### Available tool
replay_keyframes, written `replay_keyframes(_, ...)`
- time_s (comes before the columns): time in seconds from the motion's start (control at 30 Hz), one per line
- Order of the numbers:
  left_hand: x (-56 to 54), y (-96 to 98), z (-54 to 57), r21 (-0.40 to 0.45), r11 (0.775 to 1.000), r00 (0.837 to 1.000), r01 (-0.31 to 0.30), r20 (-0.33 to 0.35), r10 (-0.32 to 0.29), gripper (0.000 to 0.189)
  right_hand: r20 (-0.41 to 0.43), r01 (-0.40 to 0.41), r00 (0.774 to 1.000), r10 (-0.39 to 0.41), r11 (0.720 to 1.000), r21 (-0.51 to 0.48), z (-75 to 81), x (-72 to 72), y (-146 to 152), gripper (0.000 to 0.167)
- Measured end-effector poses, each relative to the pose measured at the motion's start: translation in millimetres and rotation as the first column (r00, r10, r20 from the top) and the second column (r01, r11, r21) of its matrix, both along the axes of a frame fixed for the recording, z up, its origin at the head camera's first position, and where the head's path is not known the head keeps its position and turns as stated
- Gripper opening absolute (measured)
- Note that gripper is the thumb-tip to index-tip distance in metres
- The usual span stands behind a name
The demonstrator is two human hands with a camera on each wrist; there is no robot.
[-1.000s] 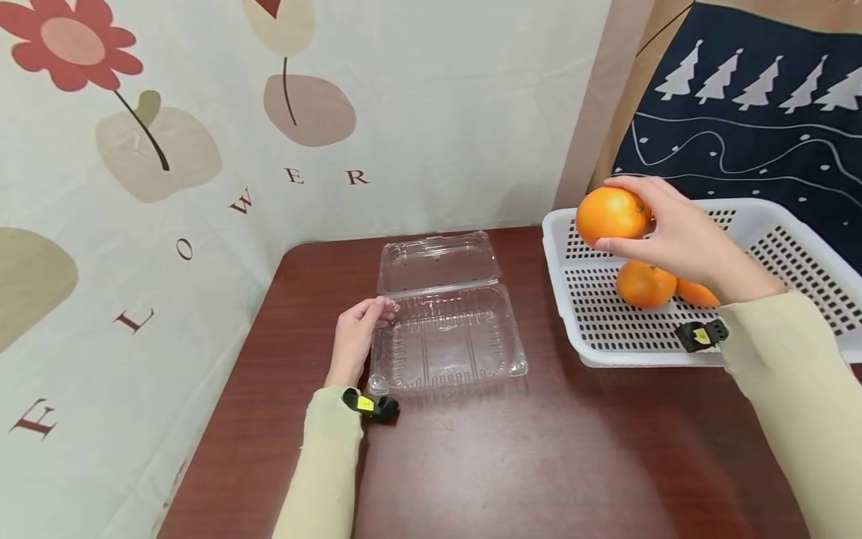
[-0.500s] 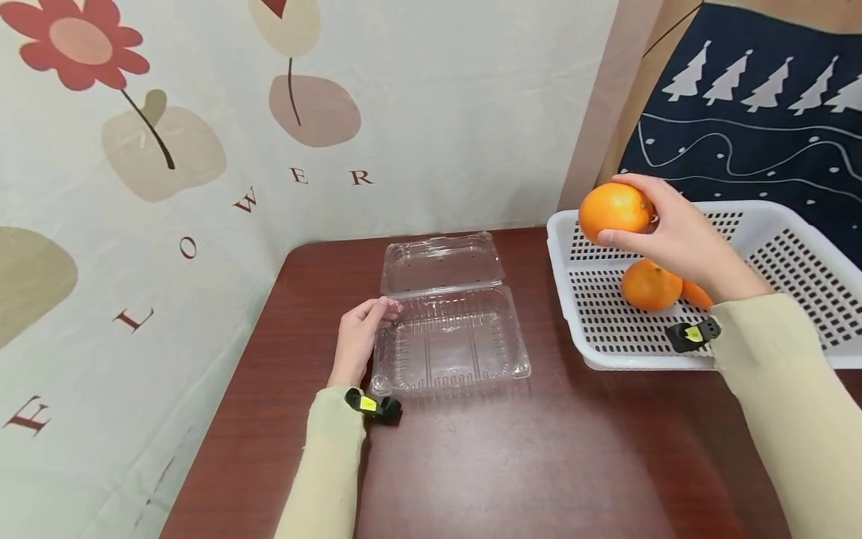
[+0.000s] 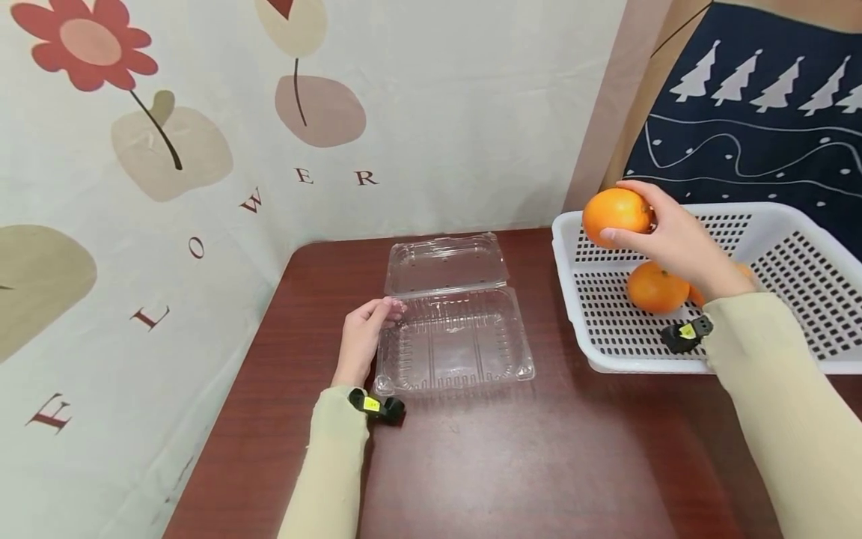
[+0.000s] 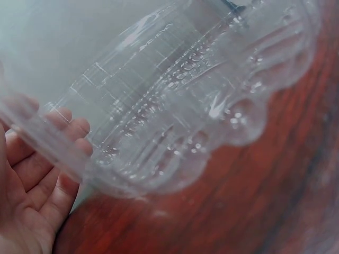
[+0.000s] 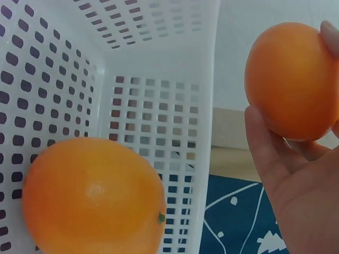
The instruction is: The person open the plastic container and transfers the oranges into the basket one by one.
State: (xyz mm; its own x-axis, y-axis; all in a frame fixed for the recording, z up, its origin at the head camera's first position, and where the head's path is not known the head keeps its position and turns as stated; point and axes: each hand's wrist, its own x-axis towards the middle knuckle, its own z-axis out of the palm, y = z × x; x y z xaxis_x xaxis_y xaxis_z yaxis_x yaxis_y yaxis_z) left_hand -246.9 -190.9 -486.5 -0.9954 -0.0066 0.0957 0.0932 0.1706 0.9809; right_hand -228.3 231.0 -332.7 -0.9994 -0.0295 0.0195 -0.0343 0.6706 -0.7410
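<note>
In the head view my right hand [image 3: 673, 239] grips an orange [image 3: 616, 217], thumb below and fingers around its far side, above the left part of a white perforated basket [image 3: 586, 359]. Beneath it, another orange [image 3: 658, 287] sits in the basket; more orange fruit lies partly hidden behind my wrist. My left hand [image 3: 364, 333] holds the left rim of a clear plastic clamshell box [image 3: 458, 344], near its hinge. The box lies with its lid [image 3: 447, 263] folded back. Through the plastic, the left wrist view shows the fingers [image 4: 79, 127] bent at the rim.
The box and basket stand on a reddish-brown table [image 3: 512, 464]. A pale cloth [image 3: 458, 112] with flower prints hangs behind and to the left. A dark blue cloth [image 3: 754, 142] with white trees is behind the basket.
The head view has shifted slightly. My right wrist has moved a little left relative to the basket, the orange still in hand, uncovering more fruit. My left hand stays at the box rim.
</note>
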Motion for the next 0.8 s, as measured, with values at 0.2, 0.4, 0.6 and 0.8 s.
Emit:
replay_keyframes(0.2, 1.5, 0.3, 5.2, 0.012, 1.000, 1.000, 0.017, 0.012, -0.017, 0.036, 0.021, -0.035, 0.999, 0.034, 0.998, 0.046, -2.7, -4.4, -2, 0.076)
replay_keyframes(0.4, 9.5, 4.3, 20.4, 0.002, 1.000, 1.000, 0.020, 0.001, -0.020, 0.034, 0.039, -0.055, 0.998, 0.051, 0.994, 0.098, -4.9, -6.4, -2, 0.078)
replay_keyframes(0.6, 3.0, 0.8, 8.6, 0.016, 1.000, 1.000, 0.020, 0.003, -0.020, 0.035, 0.024, -0.097, 0.995, 0.094, 0.983, 0.153, -9.9, -8.8, -3, 0.077)
replay_keyframes(0.8, -0.3, 0.0, 1.6, 0.017, 1.000, 1.000, 0.012, -0.009, -0.011, 0.040, 0.004, -0.125, 0.992, 0.126, 0.975, 0.186, -12.9, -11.5, -5, 0.077)
